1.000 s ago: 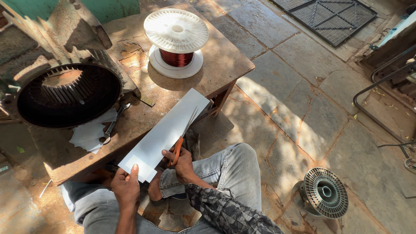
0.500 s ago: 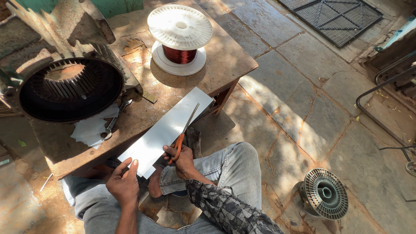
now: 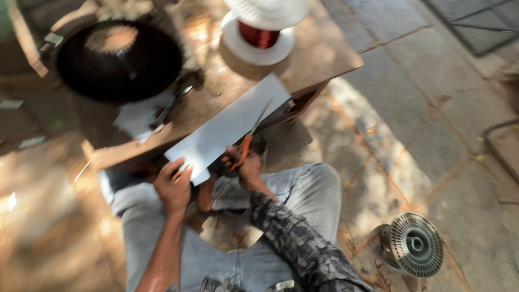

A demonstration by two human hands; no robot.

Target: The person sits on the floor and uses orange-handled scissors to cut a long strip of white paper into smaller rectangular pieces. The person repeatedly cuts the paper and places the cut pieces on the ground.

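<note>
A long white sheet (image 3: 230, 127) slants from my lap up over the edge of the low wooden table (image 3: 319, 54). My left hand (image 3: 173, 184) pinches the sheet's near corner. My right hand (image 3: 246, 168) grips orange-handled scissors (image 3: 250, 135), whose blades lie along the sheet's right edge. The view is blurred by motion. My knees in grey trousers show below the hands.
On the table stand a dark round motor stator (image 3: 119, 59) and a white spool of copper wire (image 3: 259, 30). Pliers (image 3: 168, 108) lie on a white scrap. A round finned metal part (image 3: 413, 244) sits on the stone floor at right.
The view has swung, so the table and sheet sit higher and further right in the picture. My hands keep their hold on the sheet and scissors; the blades sit further along the sheet's edge.
</note>
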